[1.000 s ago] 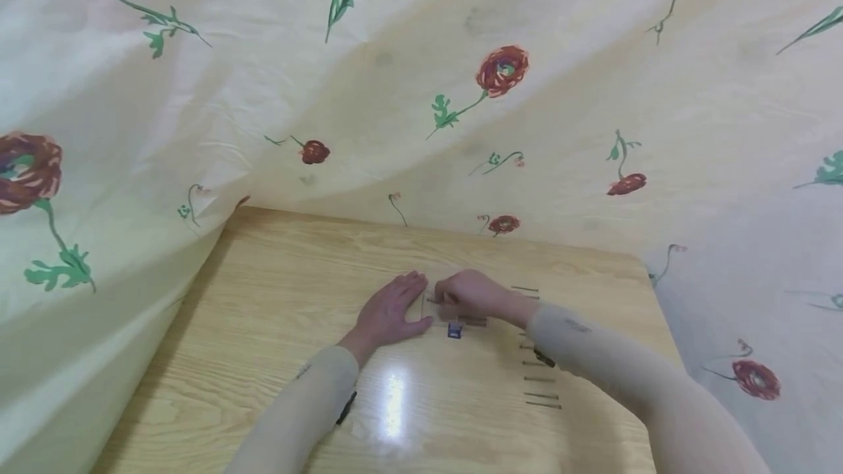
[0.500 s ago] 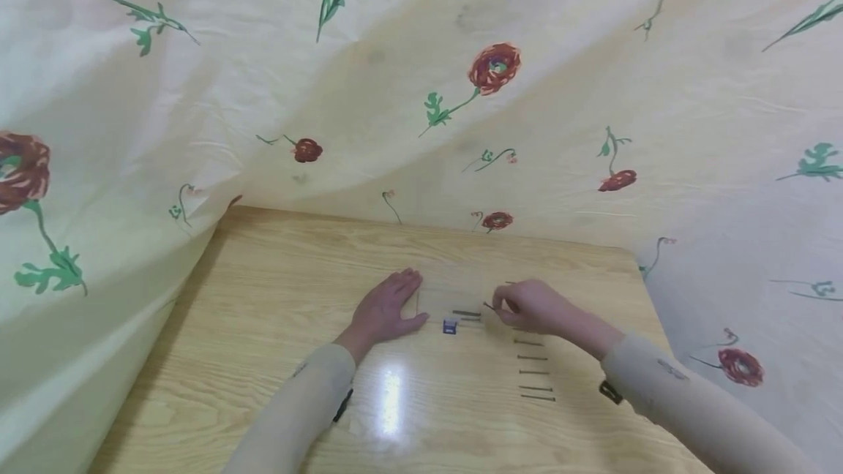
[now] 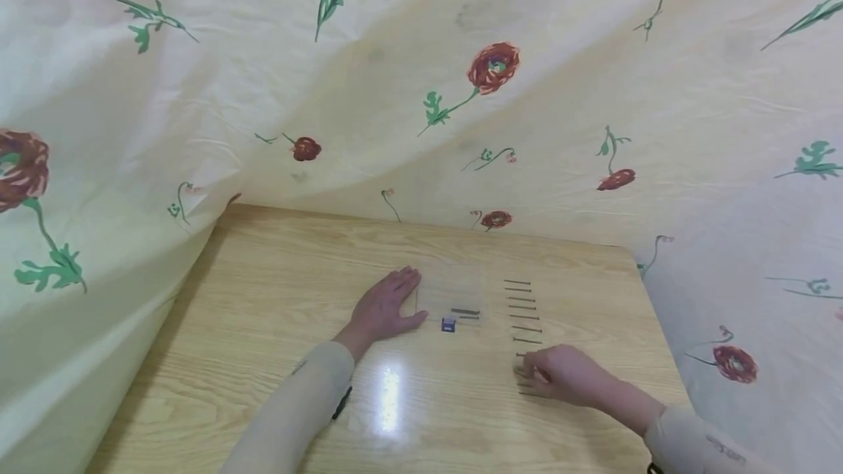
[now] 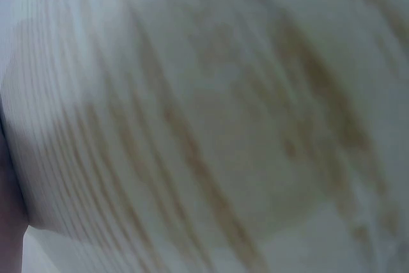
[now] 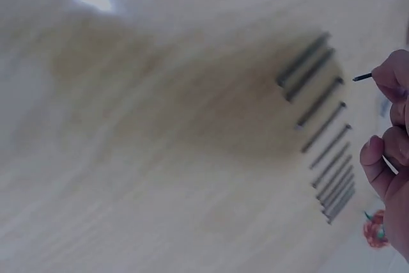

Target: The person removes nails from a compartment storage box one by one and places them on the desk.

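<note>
My left hand lies with straight fingers on the table, against the left side of a clear plastic box. Several dark nails lie inside the box, near a small blue label at its front edge. Farther right, my right hand is low over the near end of a column of nails, covering some of them. The right wrist view shows a nail pinched between fingertips, its end sticking out beside the spaced row. Only bare tabletop and a sliver of the arm appear in the left wrist view.
The wood-grain table reaches back to a hanging flowered cloth, which also encloses its left and right sides. A bright reflection shows on the tabletop between the forearms.
My right hand has moved from over the box to the right with a nail, then down toward the near end of the column. My left hand stays at the box.
</note>
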{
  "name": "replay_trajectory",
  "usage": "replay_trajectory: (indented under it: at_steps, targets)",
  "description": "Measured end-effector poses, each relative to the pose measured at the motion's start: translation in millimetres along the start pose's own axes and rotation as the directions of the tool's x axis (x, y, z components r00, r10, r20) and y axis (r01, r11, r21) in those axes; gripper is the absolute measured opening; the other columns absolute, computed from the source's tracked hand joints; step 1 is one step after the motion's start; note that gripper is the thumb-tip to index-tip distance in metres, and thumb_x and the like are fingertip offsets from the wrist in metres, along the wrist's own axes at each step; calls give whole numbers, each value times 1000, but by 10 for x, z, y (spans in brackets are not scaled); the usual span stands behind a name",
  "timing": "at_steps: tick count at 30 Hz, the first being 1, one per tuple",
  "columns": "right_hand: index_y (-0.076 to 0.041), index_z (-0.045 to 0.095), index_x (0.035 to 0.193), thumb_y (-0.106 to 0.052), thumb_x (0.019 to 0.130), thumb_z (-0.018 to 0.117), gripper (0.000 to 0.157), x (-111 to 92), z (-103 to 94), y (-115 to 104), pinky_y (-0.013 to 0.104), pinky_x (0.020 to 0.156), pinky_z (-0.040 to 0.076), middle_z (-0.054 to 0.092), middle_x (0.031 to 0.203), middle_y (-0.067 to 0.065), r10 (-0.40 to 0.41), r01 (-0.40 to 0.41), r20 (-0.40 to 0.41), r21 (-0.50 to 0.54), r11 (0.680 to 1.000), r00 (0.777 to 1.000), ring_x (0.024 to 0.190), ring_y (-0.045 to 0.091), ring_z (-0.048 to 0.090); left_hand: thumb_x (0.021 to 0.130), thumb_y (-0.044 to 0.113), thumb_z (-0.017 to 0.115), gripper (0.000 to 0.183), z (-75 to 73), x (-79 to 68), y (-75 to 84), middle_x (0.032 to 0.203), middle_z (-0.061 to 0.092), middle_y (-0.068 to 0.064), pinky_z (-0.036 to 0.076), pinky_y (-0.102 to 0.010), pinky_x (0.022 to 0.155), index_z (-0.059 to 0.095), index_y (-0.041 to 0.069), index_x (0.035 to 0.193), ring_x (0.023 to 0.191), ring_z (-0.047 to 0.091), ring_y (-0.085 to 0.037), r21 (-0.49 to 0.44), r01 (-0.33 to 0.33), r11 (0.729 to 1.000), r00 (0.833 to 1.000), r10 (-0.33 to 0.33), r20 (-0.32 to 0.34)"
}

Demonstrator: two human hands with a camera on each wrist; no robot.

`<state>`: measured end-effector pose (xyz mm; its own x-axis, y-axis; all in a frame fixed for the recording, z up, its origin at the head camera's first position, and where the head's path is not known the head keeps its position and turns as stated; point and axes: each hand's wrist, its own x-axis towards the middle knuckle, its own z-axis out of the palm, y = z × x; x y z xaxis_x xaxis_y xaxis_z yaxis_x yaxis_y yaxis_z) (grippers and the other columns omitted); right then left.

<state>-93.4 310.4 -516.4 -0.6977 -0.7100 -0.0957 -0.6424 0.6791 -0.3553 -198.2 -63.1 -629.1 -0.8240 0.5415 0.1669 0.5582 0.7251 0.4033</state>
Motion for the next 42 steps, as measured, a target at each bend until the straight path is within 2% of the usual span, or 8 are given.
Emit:
replay_trajectory:
  at_steps: [6, 12, 16, 21, 30, 35, 38, 42]
  targets:
    - [-23, 72, 86, -8, 87, 85, 20, -129, 171, -40, 6, 47, 32, 63, 73, -22, -16, 15, 39, 26, 1000, 999, 57, -13, 30, 99, 64, 58, 83, 14, 3, -8, 169, 43, -5, 25, -37, 133, 46, 10, 162, 158, 36, -22, 13, -9, 1000, 1000, 9, -1]
    - [-25, 70, 82, -6, 87, 82, 23, -196, 273, -56, 5, 48, 32, 59, 71, -25, -36, 35, 54, 18, 999, 998, 57, -14, 32, 100, 65, 56, 84, 5, 11, -5, 170, 41, -4, 25, -36, 133, 45, 11, 163, 159, 34, -21, 21, -2, 1000, 1000, 2, 12]
    - [-25, 69, 81, -4, 86, 81, 25, -224, 301, -51, 6, 49, 34, 64, 74, -22, -31, 31, 57, -3, 1000, 998, 58, -12, 36, 100, 65, 56, 84, 0, 16, -5, 171, 40, -4, 23, -36, 133, 44, 11, 164, 160, 33, -21, 11, 5, 1000, 1000, -6, 24]
    - [-25, 69, 79, -3, 82, 80, 25, -242, 320, -14, 7, 49, 34, 65, 72, -21, -11, 12, 32, -31, 999, 999, 57, -12, 36, 100, 65, 55, 84, 1, 13, -12, 171, 40, -4, 23, -35, 133, 43, 11, 164, 159, 33, -21, 11, 6, 1000, 1000, -7, 25]
    - [-24, 70, 81, -1, 83, 79, 24, -255, 328, 72, 10, 50, 38, 67, 73, -19, 5, -4, 30, -44, 999, 1000, 58, -11, 38, 100, 65, 56, 84, 14, 8, -17, 170, 41, -4, 23, -36, 133, 44, 12, 164, 159, 34, -22, 4, 8, 1000, 1000, -8, 11]
    - [-23, 70, 83, -2, 85, 77, 23, -264, 322, 82, 11, 50, 39, 68, 75, -20, 46, -44, 63, -33, 998, 997, 58, -10, 39, 100, 65, 55, 85, 12, 10, -11, 172, 38, -4, 21, -35, 134, 41, 12, 165, 160, 32, -21, -1, 12, 1000, 1000, -12, 27]
    - [-22, 72, 85, -4, 86, 80, 20, -252, 293, 82, 11, 50, 39, 67, 76, -20, 34, -33, 58, -16, 999, 998, 59, -10, 39, 100, 66, 54, 85, 9, 10, -9, 172, 37, -4, 20, -35, 134, 41, 12, 165, 160, 31, -21, -6, 10, 1000, 1000, -10, 27]
    - [-19, 76, 91, -9, 86, 86, 15, -167, 211, 75, 10, 49, 37, 67, 75, -18, 0, 0, 13, 4, 1000, 1000, 59, -11, 37, 100, 65, 55, 85, 18, 7, -15, 171, 39, -5, 22, -35, 133, 43, 11, 164, 160, 33, -21, -9, 0, 1000, 1000, 0, 6]
